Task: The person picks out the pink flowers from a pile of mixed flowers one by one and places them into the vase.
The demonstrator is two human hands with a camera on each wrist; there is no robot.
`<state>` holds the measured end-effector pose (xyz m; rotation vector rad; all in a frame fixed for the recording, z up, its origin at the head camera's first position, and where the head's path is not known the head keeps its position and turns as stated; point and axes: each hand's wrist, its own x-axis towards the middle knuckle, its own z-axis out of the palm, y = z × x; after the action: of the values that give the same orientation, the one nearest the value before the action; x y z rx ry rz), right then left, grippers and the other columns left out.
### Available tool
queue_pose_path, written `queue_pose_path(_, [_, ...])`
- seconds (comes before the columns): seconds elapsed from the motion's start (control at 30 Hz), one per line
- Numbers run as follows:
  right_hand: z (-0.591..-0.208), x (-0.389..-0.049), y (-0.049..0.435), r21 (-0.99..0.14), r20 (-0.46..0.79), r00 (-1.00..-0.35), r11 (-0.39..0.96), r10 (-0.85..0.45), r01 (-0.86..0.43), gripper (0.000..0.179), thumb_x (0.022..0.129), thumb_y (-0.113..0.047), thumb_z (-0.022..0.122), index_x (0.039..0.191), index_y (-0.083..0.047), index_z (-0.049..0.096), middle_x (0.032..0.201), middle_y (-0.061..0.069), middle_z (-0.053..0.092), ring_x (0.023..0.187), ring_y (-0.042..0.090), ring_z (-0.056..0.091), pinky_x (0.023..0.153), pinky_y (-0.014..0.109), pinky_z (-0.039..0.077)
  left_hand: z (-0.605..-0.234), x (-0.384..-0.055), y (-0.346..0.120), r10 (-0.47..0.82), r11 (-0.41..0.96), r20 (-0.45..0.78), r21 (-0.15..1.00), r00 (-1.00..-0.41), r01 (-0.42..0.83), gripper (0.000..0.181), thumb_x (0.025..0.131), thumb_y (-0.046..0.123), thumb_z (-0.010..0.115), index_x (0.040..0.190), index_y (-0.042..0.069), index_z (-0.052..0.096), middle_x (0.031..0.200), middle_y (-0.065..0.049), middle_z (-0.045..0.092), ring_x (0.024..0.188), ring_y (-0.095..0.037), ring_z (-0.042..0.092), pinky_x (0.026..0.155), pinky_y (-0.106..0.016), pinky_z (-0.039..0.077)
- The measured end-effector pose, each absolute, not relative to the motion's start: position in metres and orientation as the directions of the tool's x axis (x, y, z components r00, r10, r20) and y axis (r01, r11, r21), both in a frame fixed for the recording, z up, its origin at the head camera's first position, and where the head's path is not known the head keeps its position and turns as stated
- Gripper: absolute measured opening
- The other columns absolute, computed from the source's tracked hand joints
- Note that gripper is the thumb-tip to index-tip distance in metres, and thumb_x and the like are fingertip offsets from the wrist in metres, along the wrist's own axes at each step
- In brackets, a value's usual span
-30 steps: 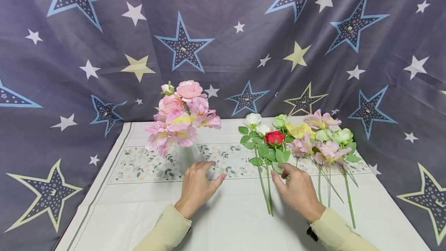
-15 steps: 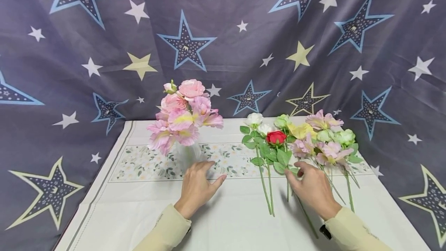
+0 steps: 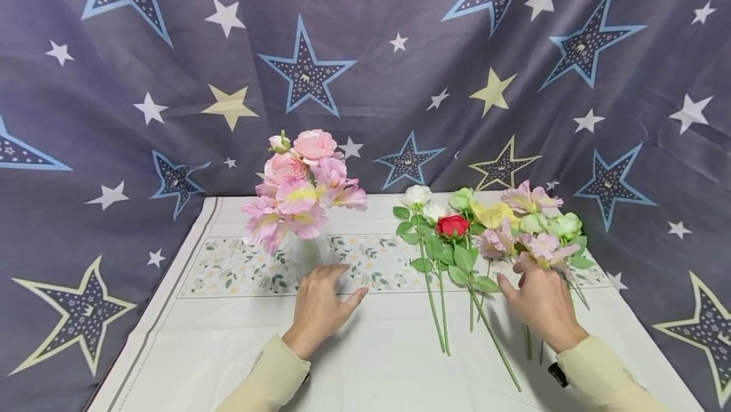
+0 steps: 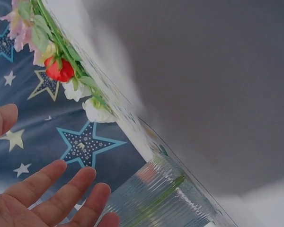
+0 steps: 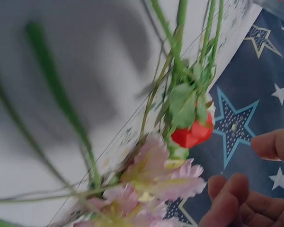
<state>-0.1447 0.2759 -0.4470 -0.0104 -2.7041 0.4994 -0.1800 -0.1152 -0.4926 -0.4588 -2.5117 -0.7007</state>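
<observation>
My left hand (image 3: 321,304) stays relaxed beside a clear ribbed vase (image 4: 151,194), its fingers spread and nothing in them. The vase holds a bunch of pink flowers (image 3: 299,193), some round, some ruffled with yellow centres. On the right, my right hand (image 3: 544,303) hovers over green stems just below a ruffled pink flower (image 3: 542,248). In the right wrist view its thumb (image 5: 277,144) and loosely bent fingers are apart, with nothing between them. A red rose (image 3: 453,226) with green leaves lies left of this hand, its stem (image 3: 497,352) slanting toward the table front.
White roses (image 3: 417,195) lie left of the red one. Pale green roses (image 3: 565,225) and a yellow flower (image 3: 492,214) lie among the pink ones at the right. A white cloth (image 3: 228,348) with a floral band covers the table, before a dark star-patterned curtain (image 3: 365,50).
My right hand has moved right, from beside the red rose's leaves to the stems under the pink flowers. The left hand has stayed by the vase.
</observation>
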Motion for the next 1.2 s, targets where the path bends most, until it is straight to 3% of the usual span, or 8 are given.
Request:
queue_pose_path(0.2, [-0.448, -0.145, 0.294, -0.321, 0.320, -0.940, 0.947, 0.116, 0.008, 0.031, 0.089, -0.028, 0.075, 0.092, 0.002, 0.070, 0.069, 0.014, 0.066, 0.062, 0.035, 0.059, 0.051, 0.051, 0.047, -0.493, -0.181, -0.117, 0.176, 0.812, 0.543, 0.392, -0.821, 0.433, 0.056, 0.077, 0.045, 0.088, 0.113, 0.004, 0.075, 0.113, -0.015, 0.074, 0.105, -0.037, 0.068, 0.093, -0.057, 0.050])
queue_pose_path(0.33, [-0.449, -0.144, 0.304, -0.323, 0.257, -0.958, 0.946, 0.129, 0.041, 0.029, 0.091, -0.029, 0.072, 0.088, -0.001, 0.067, 0.076, 0.018, 0.064, 0.057, 0.031, 0.057, 0.047, 0.046, 0.043, -0.492, -0.180, -0.118, 0.176, 0.811, 0.543, 0.393, -0.821, 0.434, 0.055, 0.077, 0.044, 0.088, 0.113, 0.004, 0.075, 0.112, -0.016, 0.074, 0.105, -0.038, 0.067, 0.093, -0.057, 0.049])
queue_pose_path(0.53, [-0.452, -0.141, 0.315, -0.309, 0.210, -0.967, 0.948, 0.147, 0.077, 0.037, 0.092, -0.028, 0.066, 0.064, -0.014, 0.046, 0.060, 0.004, 0.044, 0.050, 0.023, 0.042, 0.045, 0.037, 0.032, -0.492, -0.180, -0.118, 0.175, 0.813, 0.532, 0.397, -0.829, 0.426, 0.055, 0.078, 0.044, 0.087, 0.113, 0.004, 0.075, 0.113, -0.016, 0.074, 0.106, -0.038, 0.067, 0.095, -0.056, 0.048])
queue_pose_path(0.63, [-0.455, -0.140, 0.321, -0.296, 0.184, -0.972, 0.951, 0.146, 0.087, 0.043, 0.092, -0.026, 0.065, 0.059, -0.015, 0.041, 0.056, 0.004, 0.042, 0.048, 0.023, 0.041, 0.043, 0.037, 0.032, -0.492, -0.180, -0.118, 0.176, 0.815, 0.539, 0.389, -0.824, 0.429, 0.054, 0.078, 0.044, 0.087, 0.113, 0.004, 0.075, 0.112, -0.016, 0.074, 0.106, -0.038, 0.067, 0.094, -0.056, 0.049])
queue_pose_path(0.93, [-0.459, -0.139, 0.334, -0.234, 0.047, -0.991, 0.966, 0.127, 0.112, 0.041, 0.091, -0.026, 0.064, 0.056, -0.010, 0.049, 0.059, 0.015, 0.057, 0.050, 0.027, 0.053, 0.044, 0.045, 0.043, -0.493, -0.180, -0.117, 0.180, 0.816, 0.566, 0.370, -0.805, 0.443, 0.053, 0.076, 0.043, 0.088, 0.110, 0.004, 0.076, 0.109, -0.016, 0.075, 0.103, -0.039, 0.068, 0.091, -0.056, 0.050])
queue_pose_path(1.2, [-0.466, -0.138, 0.335, -0.237, -0.058, -0.985, 0.956, 0.161, 0.170, 0.034, 0.088, -0.024, 0.063, 0.060, -0.007, 0.052, 0.068, 0.022, 0.061, 0.056, 0.029, 0.056, 0.049, 0.047, 0.046, -0.493, -0.180, -0.117, 0.186, 0.822, 0.564, 0.359, -0.805, 0.442, 0.052, 0.077, 0.044, 0.088, 0.109, 0.005, 0.076, 0.109, -0.015, 0.075, 0.104, -0.039, 0.068, 0.090, -0.056, 0.050])
